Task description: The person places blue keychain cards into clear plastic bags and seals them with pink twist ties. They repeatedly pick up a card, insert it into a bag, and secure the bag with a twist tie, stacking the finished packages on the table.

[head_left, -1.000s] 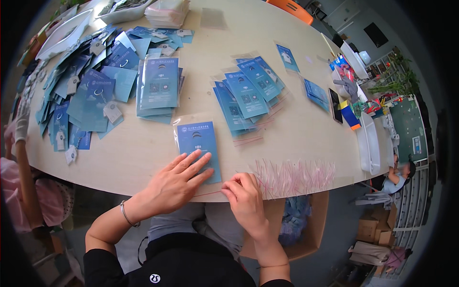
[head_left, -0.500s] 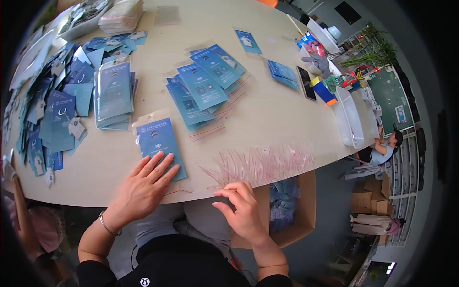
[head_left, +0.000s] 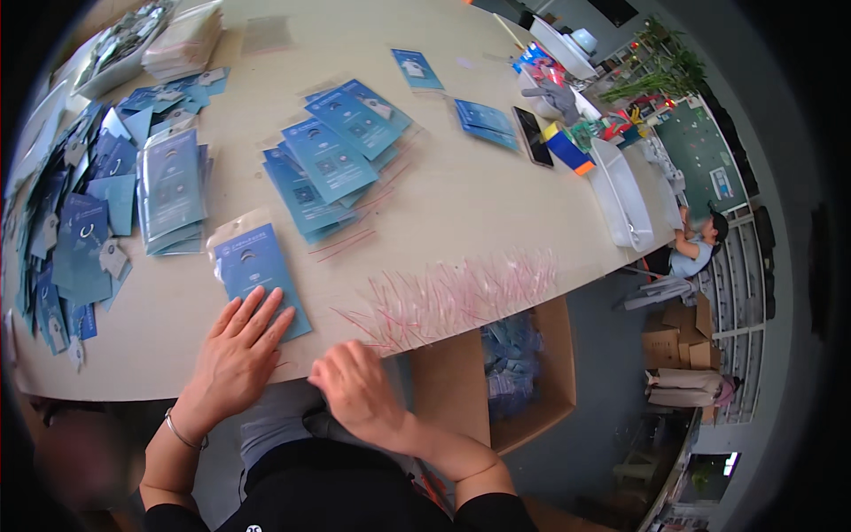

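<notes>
A blue printed card in a clear plastic bag (head_left: 257, 255) lies on the table before me. My left hand (head_left: 232, 362) rests flat on its lower part, fingers stretched out. Just right of it, over the table's near edge, my right hand (head_left: 359, 390) is closed with its fingers curled in; anything between the fingertips is hidden. A row of thin clear strips with pink-red lines (head_left: 461, 297) lies along the edge to the right. Beyond my hands is a fanned group of bagged blue cards (head_left: 330, 160).
At left are a stack of bagged cards (head_left: 173, 182) and a heap of blue cards with small tags (head_left: 84, 239). A phone (head_left: 533, 137) and a white bin (head_left: 616, 199) stand at right. An open carton (head_left: 554, 372) with blue packets is below the edge. Another person (head_left: 696, 244) sits far right.
My right hand has moved left from the strips toward my left hand, and its fingers have curled closed. My left hand stays on the bagged card. The whole view has shifted slightly.
</notes>
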Available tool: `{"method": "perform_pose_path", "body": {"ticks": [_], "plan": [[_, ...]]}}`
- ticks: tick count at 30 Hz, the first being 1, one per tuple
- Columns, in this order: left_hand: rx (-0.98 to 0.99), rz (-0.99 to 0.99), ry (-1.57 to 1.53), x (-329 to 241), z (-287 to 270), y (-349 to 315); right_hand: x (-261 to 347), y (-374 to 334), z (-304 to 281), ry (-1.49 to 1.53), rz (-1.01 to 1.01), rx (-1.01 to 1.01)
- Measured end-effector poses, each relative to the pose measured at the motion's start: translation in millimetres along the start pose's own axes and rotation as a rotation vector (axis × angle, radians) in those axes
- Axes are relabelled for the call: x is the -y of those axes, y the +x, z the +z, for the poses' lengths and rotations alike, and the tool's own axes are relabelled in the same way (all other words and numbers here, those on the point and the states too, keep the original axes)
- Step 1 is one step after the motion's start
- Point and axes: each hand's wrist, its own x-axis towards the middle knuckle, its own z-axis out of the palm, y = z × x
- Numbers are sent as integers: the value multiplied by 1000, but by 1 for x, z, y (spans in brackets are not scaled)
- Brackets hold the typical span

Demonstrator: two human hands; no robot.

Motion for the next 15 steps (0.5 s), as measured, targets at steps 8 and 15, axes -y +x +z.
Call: {"method": "perform_pose_path", "body": {"ticks": [8,15], "plan": [[-11,-19,24,2,2,-7,-88,-39,-133,276,570,-596],[-5,15,18,-1,2,2,-231,-104,-182,-646,890,-459]]}}
